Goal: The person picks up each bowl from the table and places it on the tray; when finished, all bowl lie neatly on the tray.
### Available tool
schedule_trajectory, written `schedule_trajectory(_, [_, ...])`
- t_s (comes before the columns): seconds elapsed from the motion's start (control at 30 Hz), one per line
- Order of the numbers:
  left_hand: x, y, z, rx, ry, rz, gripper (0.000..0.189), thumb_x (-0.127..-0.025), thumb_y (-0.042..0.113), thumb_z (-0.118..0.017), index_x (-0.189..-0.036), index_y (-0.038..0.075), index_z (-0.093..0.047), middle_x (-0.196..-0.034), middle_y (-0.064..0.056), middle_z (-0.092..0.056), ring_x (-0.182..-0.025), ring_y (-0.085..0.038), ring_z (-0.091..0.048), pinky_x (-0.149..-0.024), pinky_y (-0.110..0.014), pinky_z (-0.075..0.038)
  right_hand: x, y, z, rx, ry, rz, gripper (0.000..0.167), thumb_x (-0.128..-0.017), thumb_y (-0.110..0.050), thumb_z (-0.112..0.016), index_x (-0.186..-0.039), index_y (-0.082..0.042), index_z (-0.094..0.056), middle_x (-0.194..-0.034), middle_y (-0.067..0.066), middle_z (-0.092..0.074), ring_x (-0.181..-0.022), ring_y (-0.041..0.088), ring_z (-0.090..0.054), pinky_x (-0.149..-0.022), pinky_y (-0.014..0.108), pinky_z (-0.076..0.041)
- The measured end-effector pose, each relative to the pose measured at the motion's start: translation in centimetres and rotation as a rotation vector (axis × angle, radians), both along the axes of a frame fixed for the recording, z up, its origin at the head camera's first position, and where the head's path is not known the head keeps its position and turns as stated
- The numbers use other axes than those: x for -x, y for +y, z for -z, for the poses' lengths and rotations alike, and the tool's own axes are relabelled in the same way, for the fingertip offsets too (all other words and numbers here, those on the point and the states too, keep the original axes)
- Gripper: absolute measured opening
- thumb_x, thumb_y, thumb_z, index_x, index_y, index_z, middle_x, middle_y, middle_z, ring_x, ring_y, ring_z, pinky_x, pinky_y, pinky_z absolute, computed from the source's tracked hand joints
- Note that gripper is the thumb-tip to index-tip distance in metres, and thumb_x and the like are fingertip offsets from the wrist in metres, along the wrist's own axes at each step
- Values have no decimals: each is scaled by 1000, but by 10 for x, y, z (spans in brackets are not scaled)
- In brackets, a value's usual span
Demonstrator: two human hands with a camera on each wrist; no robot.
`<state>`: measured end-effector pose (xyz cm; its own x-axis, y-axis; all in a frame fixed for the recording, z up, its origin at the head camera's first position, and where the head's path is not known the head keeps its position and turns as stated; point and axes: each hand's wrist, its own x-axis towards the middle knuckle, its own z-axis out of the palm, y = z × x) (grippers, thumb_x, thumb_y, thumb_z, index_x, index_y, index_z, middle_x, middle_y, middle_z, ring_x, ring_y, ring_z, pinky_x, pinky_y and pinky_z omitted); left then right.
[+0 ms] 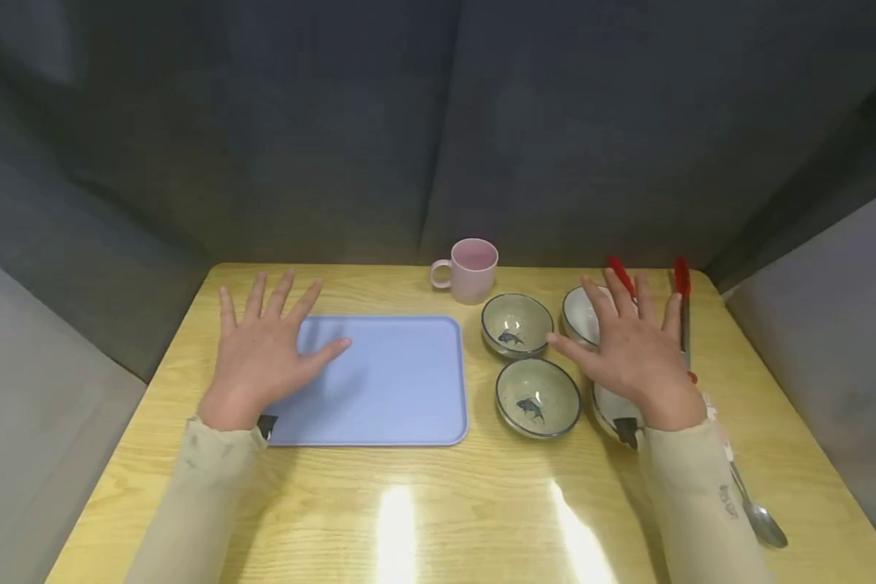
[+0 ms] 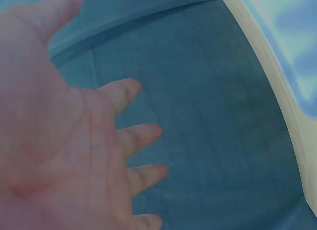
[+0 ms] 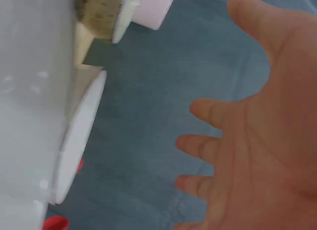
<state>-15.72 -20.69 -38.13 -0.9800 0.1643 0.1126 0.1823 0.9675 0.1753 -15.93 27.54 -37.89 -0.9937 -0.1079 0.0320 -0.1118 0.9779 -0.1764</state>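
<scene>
My left hand (image 1: 263,357) is spread above the left part of a light blue tray (image 1: 394,381), fingers straight and holding nothing. Its bare palm (image 2: 54,141) fills the left of the left wrist view. On the other side, my right hand (image 1: 631,353) spreads its fingers over two white bowls (image 1: 580,312), partly hiding them. In the right wrist view its palm (image 3: 267,136) holds nothing. Between the hands stand two greenish bowls with a dark fish painted inside, a rear bowl (image 1: 518,320) and a front bowl (image 1: 538,397).
A pink mug (image 1: 473,272) stands at the back, its handle to the left. Red-tipped tongs (image 1: 684,316) lie at the right, partly behind my right hand. A metal spoon (image 1: 765,523) lies near the right front. Dark curtains (image 1: 321,146) rise behind the wooden table (image 1: 336,511).
</scene>
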Motion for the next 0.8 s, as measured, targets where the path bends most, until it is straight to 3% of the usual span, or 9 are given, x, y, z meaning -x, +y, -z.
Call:
schedule_trajectory(0.1, [-1,-9,-1,-4,40,-4,93,-102,80,-55,-177,28,-36,-184,-20,-29,-172,-53,-15,-135,-84,6,-6,1,-9,43,11,-41,106,-102,-81,-57,-180,-21,-21,-187,23,-15,-170,59,-7,-128,93,3])
schedule_trajectory(0.2, [-4,-22,0,-7,95,0,87,-103,70,-64,-173,21,-43,-178,-23,-37,-168,-54,-24,-135,-84,-4,-15,5,-17,91,24,-91,101,-103,-73,-65,-179,-19,-26,-183,24,-25,-168,58,-17,-127,91,-12])
schedule_trajectory(0.37, [-15,-41,12,-64,132,9,78,-104,56,-73,-167,14,-53,-168,-25,-50,-153,-56,-44,-122,-81,-35,-28,25,-20,152,10,-128,98,-105,-60,-72,-178,-13,-28,-172,31,-39,-159,59,-32,-121,87,-31])
schedule_trajectory(0.5, [-22,-56,26,-147,117,13,71,-106,50,-75,-161,9,-58,-159,-26,-58,-141,-54,-56,-103,-77,-51,-38,47,-15,305,-36,-126,93,-107,-48,-76,-178,-11,-28,-173,31,-39,-159,60,-34,-120,87,-35])
schedule_trajectory(0.6, [-26,-71,36,-217,97,5,66,-107,43,-75,-158,4,-60,-154,-26,-60,-139,-52,-59,-101,-76,-55,-47,62,-8,446,-52,-102,88,-108,-37,-78,-178,-13,-31,-173,28,-41,-157,62,-40,-116,86,-40])
schedule_trajectory(0.67, [-31,-81,40,-253,88,-7,63,-107,40,-75,-156,2,-61,-151,-26,-61,-135,-50,-62,-99,-73,-56,-53,70,-2,500,-30,-70,86,-107,-33,-79,-177,-14,-34,-170,26,-44,-152,58,-48,-122,58,-55])
schedule_trajectory(0.7, [-34,-85,42,-270,81,-11,63,-107,39,-76,-155,1,-61,-150,-26,-62,-132,-50,-64,-100,-72,-57,-56,74,2,518,-19,-56,86,-107,-32,-79,-177,-14,-33,-169,27,-44,-147,57,-52,-119,41,-59])
schedule_trajectory(0.73, [-37,-89,43,-286,71,-12,62,-107,38,-76,-154,0,-62,-148,-26,-63,-128,-50,-66,-99,-71,-57,-59,77,6,526,-11,-35,86,-107,-31,-79,-177,-13,-33,-169,28,-44,-143,55,-54,-112,25,-59])
schedule_trajectory(0.8, [-43,-94,46,-312,41,-17,62,-107,38,-76,-153,-1,-63,-146,-26,-64,-122,-49,-70,-96,-69,-60,-62,84,15,545,-4,4,90,-106,-29,-80,-178,-10,-29,-170,31,-40,-140,53,-53,-93,2,-45])
